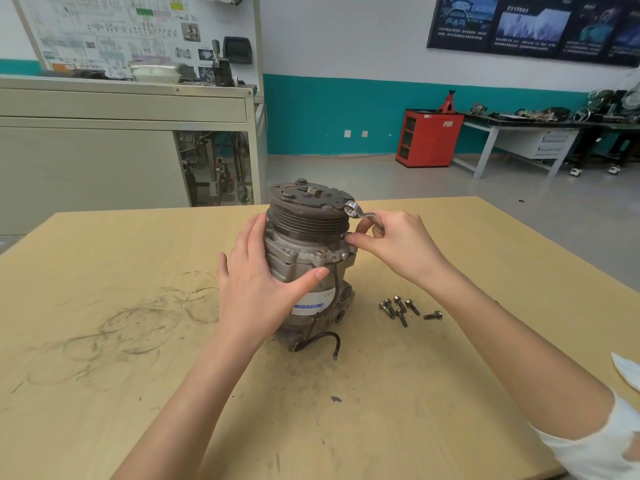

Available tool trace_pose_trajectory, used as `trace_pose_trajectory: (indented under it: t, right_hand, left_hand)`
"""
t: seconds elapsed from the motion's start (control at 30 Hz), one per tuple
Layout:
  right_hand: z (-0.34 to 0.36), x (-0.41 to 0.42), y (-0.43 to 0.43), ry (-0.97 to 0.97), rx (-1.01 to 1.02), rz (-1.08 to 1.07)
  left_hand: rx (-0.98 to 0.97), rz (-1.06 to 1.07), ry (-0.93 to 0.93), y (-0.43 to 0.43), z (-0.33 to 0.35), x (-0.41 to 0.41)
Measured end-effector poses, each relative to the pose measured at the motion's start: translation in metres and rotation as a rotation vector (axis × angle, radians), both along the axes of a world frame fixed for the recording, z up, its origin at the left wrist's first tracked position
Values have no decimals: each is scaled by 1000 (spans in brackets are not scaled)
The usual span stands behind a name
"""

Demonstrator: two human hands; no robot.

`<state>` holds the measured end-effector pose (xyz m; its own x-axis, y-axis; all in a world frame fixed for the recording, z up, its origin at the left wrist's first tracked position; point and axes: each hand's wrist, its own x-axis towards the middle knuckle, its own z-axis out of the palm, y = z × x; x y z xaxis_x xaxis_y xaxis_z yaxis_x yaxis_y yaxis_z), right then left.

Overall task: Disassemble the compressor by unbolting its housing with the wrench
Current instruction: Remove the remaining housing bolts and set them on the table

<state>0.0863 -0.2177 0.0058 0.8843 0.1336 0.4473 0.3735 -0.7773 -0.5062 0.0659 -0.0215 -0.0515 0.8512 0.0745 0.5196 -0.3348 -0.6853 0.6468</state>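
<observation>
I have the compressor (304, 247) standing on end near the middle of the wooden surface (138, 271), with the grooved pulley (308, 218) and clutch plate uppermost and a short black cable (329, 337) trailing from its base. My left grip (256, 289) lies flat against the near-left side of the housing, fingers straight and thumb stretched across the front, bracing the body rather than clasping it. My right grip (398, 244) is closed round the shank of the ring wrench (356, 211); the ring end sticks up beside the pulley rim and sits on no bolt head, while the fingertips (349, 240) touch the housing flange just below the pulley on the right.

I judge the job well under way. Six loose bolts (401, 310) lie in a small cluster on the surface, just right of the compressor. At least two bolt heads (320, 253) still show in the front flange, and I cannot see the far side, so how many remain overall I cannot tell. What my fingertips are working at the flange is too small to make out. The housing halves look closed together, so the remaining bolts and the splitting of the housing are still to do
</observation>
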Motion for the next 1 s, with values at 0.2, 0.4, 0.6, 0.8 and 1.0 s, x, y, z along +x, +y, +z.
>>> trace_pose_trajectory:
  t: [0.2, 0.4, 0.6, 0.8, 1.0]
  right_hand:
    - [5, 0, -13, 136, 91, 48]
    - [0, 1, -1, 4, -74, -78]
    - [7, 3, -6, 73, -93, 29]
    - [6, 4, -12, 214, 70, 116]
    - [2, 7, -8, 109, 111, 10]
  left_hand:
    - [5, 9, 10, -1, 1, 0]
    - [-1, 14, 1, -1, -1, 1]
    - [-12, 7, 0, -1, 0, -1]
    - [0, 10, 6, 0, 0, 0]
    - [-4, 8, 6, -1, 0, 0]
